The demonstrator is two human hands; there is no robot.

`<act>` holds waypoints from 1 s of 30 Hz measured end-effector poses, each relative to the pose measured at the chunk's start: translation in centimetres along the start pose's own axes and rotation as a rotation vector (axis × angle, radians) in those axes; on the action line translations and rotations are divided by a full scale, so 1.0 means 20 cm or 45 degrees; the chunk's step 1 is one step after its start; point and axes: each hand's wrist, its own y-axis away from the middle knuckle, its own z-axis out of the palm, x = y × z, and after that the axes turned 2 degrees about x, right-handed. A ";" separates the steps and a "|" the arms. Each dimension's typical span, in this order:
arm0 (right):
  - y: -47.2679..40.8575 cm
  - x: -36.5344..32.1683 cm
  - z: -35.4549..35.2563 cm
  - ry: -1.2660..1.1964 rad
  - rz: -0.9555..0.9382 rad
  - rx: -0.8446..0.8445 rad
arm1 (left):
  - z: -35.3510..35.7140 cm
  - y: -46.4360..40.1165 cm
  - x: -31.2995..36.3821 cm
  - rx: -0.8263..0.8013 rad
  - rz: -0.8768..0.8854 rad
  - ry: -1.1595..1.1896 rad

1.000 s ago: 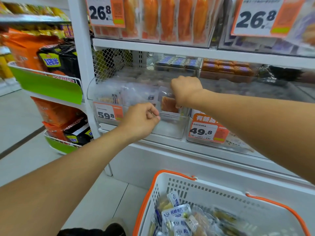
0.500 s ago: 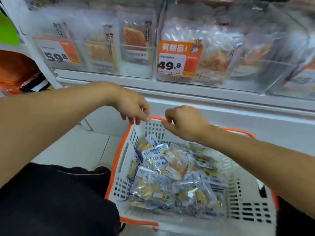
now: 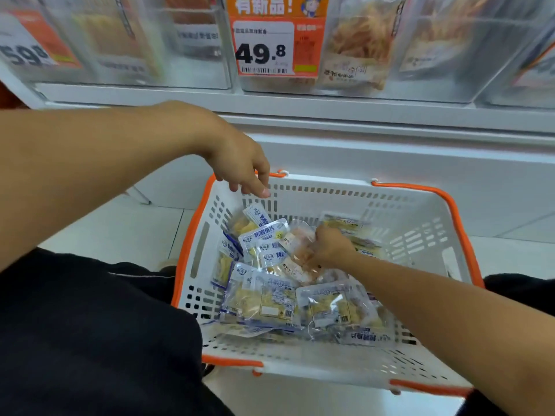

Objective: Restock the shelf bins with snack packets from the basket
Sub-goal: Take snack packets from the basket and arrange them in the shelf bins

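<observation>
Centre price tag (image 3: 277,40), on the front of a clear shelf bin (image 3: 390,85): orange header "有新品!" with a cartoon figure beside it; large black "49.8" on a white panel; a barcode along the tag's bottom edge; the small line above the price is too fine to read.
Left price tag (image 3: 33,46), on the front of the bin at the shelf's left end: "59.8", blurred.
Snack packet (image 3: 264,235) near the basket's far left corner: blue "烤鳕鱼片" on white.
Packets (image 3: 330,307) by the basket's near wall: barcodes on the backs, print too small to read.
Bagged snacks (image 3: 354,46) inside the bin: brown lettering, unreadable.
</observation>
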 end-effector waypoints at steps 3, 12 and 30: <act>0.00 0.00 -0.18 -0.014 -0.073 -0.218 | 0.00 -0.01 0.00 -0.009 0.002 -0.003; 0.47 -0.18 -1.12 -0.695 -0.286 -0.629 | -0.06 0.09 0.11 -0.016 0.210 0.597; 0.97 0.03 -1.95 0.048 -0.684 1.161 | -0.39 0.11 0.58 1.298 0.575 1.648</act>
